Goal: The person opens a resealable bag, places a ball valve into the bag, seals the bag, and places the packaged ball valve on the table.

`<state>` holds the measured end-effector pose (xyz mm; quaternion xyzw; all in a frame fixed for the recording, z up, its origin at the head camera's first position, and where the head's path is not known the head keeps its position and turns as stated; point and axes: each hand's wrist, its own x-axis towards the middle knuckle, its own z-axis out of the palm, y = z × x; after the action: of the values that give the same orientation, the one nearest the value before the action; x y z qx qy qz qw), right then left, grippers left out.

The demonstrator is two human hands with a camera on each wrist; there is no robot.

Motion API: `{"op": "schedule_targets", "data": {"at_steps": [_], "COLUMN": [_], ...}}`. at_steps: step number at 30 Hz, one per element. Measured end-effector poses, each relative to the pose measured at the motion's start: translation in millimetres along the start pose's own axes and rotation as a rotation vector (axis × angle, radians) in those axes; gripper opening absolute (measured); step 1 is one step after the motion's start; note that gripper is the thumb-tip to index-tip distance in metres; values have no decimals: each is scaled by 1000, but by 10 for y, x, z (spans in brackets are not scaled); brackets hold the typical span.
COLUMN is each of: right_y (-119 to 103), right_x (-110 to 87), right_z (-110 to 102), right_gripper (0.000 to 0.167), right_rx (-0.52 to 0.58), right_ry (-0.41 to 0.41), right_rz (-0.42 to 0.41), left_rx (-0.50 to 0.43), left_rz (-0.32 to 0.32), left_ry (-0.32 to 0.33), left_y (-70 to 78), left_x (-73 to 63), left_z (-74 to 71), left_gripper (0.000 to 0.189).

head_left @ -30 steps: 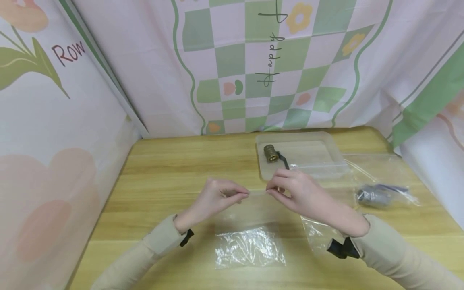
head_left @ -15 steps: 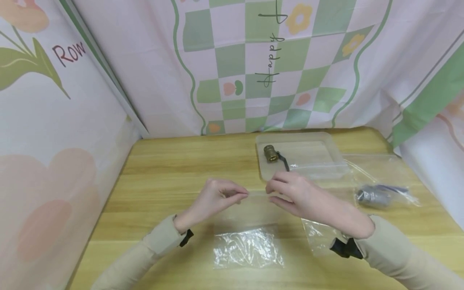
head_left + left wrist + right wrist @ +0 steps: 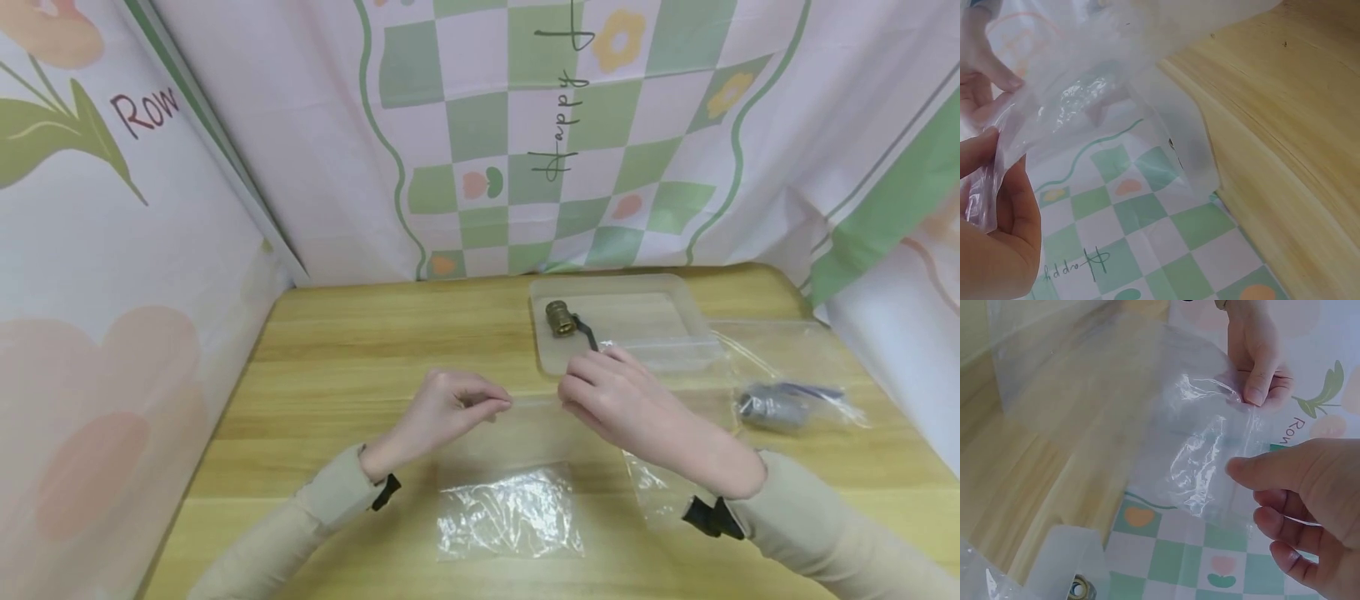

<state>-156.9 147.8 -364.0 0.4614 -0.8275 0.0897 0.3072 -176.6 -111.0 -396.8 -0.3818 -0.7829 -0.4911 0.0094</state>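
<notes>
A clear plastic zip bag point(image 3: 510, 512) hangs between my two hands, its lower part shining over the table. My left hand point(image 3: 442, 410) pinches the top edge of the bag at its left side. My right hand point(image 3: 637, 417) is at the same edge farther right. In the right wrist view, the thumb of the right hand point(image 3: 1329, 506) lies against the zip strip, with several fingers curled behind. Contact of the index finger is hidden. The left wrist view shows the left hand point(image 3: 1007, 237) gripping folded film of the bag point(image 3: 1079, 94).
A translucent tray point(image 3: 630, 287) at the back holds a brass ball valve point(image 3: 559, 318) with a black lever. At right lies another clear bag point(image 3: 795, 350) with a grey valve-like fitting point(image 3: 776, 406) and blue lever inside. Printed curtains point(image 3: 472, 117) border the wooden table point(image 3: 337, 350).
The right hand's thumb and fingers, slightly apart half a second ago, have come together, and that hand has turned a little. The bag has shifted slightly left. The left hand is nearly still.
</notes>
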Motion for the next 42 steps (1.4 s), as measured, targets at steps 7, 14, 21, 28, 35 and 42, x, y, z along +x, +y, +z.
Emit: {"op": "schedule_targets", "data": {"at_steps": [7, 14, 21, 28, 35, 42], "right_y": [-1, -22, -35, -69, -82, -73], "right_x": [-7, -17, -23, -29, -21, -41], "right_z": [36, 41, 44, 20, 20, 30], "right_gripper": [4, 9, 13, 15, 20, 32], "right_rx": [-5, -34, -15, -54, -137, -96], "right_ry": [51, 51, 63, 10, -10, 3], "right_rz": [-3, 1, 47, 103, 98, 85], "left_rx": [-28, -40, -52, -37, -41, -47], "left_rz": [-43, -75, -48, -16, -26, -82], "left_ry": [23, 42, 49, 31, 10, 1], "left_y": [-5, -16, -28, -42, -30, -1], "left_x": [12, 21, 25, 27, 28, 41], "left_z": [7, 12, 30, 45, 38, 23], "left_gripper": [11, 10, 11, 12, 14, 15]}}
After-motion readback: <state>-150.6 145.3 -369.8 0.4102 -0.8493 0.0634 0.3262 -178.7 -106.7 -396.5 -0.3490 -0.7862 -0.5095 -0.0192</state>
